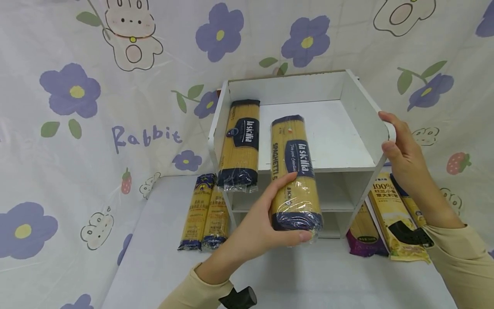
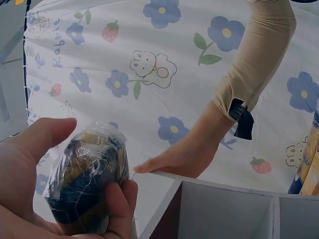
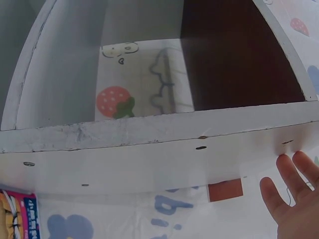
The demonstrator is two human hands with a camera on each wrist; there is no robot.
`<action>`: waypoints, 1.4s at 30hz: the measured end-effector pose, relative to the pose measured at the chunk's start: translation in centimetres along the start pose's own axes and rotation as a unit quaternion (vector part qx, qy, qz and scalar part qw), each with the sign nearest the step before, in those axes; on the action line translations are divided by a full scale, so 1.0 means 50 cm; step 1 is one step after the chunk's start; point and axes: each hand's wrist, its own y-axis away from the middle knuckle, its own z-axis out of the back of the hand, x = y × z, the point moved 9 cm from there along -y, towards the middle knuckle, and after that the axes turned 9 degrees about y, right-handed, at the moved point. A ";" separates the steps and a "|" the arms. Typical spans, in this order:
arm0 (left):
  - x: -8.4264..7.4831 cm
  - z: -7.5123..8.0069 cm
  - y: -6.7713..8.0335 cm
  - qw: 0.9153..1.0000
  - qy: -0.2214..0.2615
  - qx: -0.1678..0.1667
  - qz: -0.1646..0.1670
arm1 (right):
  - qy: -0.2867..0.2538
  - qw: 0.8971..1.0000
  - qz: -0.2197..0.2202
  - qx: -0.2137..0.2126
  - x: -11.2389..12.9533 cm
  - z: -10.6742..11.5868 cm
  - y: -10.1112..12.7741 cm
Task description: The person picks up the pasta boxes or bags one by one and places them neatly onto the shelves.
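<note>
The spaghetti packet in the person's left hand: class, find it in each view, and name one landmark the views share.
Head: spaghetti packet at centre, gripped by the left hand, in front of the white shelf.
Left wrist: its wrapped end at lower left.
Right wrist: not in view.
Shared landmark: the white shelf.

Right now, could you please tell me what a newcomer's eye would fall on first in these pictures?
The left hand grips a spaghetti packet at its lower end, in front of the white shelf unit. The right hand rests with straight fingers on the shelf's right side panel. A second spaghetti packet lies on the top shelf at its left side, overhanging the front edge.
</note>
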 end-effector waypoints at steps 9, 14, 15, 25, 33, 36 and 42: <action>-0.001 -0.001 0.001 0.999 -0.018 -0.001 -0.036 | 0.002 1.000 -0.005 0.002 0.001 0.000 -0.001; 0.002 0.001 -0.002 0.999 -0.001 -0.008 -0.048 | 0.000 1.000 0.005 0.001 0.003 0.002 -0.003; 0.002 0.002 -0.002 0.999 0.003 -0.009 -0.050 | 0.000 1.000 0.005 0.001 0.003 0.002 -0.003; 0.001 0.017 -0.009 0.996 0.006 -0.042 -0.079 | 0.001 1.000 -0.002 0.004 0.004 0.000 -0.003; 0.005 0.024 -0.022 0.995 0.000 -0.055 -0.087 | 0.003 1.000 -0.015 0.005 0.002 -0.002 -0.002; 0.006 0.028 -0.026 0.994 0.001 -0.065 -0.089 | 0.004 1.000 -0.016 0.005 0.001 -0.002 -0.001; 0.008 0.034 -0.035 0.993 -0.003 -0.076 -0.092 | 0.005 1.000 -0.015 0.008 0.000 -0.004 0.001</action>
